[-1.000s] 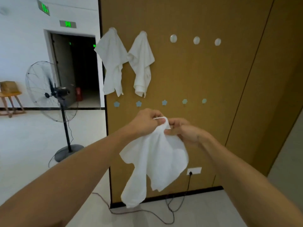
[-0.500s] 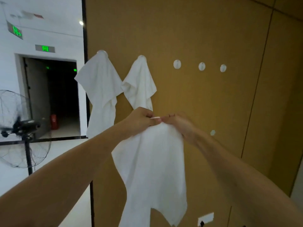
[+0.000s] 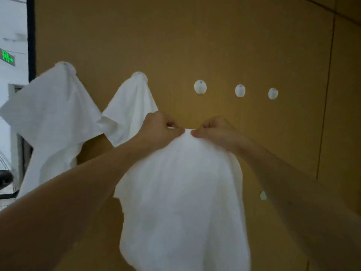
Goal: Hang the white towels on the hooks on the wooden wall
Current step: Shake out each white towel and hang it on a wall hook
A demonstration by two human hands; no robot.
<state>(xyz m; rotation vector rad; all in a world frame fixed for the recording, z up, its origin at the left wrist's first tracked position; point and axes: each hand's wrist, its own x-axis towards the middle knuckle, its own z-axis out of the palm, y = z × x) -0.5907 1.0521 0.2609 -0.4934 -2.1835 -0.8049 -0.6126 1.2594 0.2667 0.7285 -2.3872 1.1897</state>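
A white towel (image 3: 181, 202) hangs from both my hands in front of the wooden wall (image 3: 214, 36). My left hand (image 3: 162, 130) and my right hand (image 3: 213, 132) pinch its top edge side by side, fingertips almost touching. They are below and slightly left of the nearest bare white hook (image 3: 200, 87). Two more bare hooks (image 3: 239, 90) (image 3: 272, 93) follow to the right. On the left, two white towels (image 3: 52, 118) (image 3: 130, 106) hang from hooks that they cover.
A seam in the wall panel (image 3: 325, 98) runs down at the right. A small pale blue knob (image 3: 263, 195) shows low on the wall beside my right forearm. At the far left are a white room, a green exit sign (image 3: 6, 56) and a fan's edge.
Both hands have lifted the towel higher and closer to the wall, now just under the third hook. The view has tilted up and moved in.
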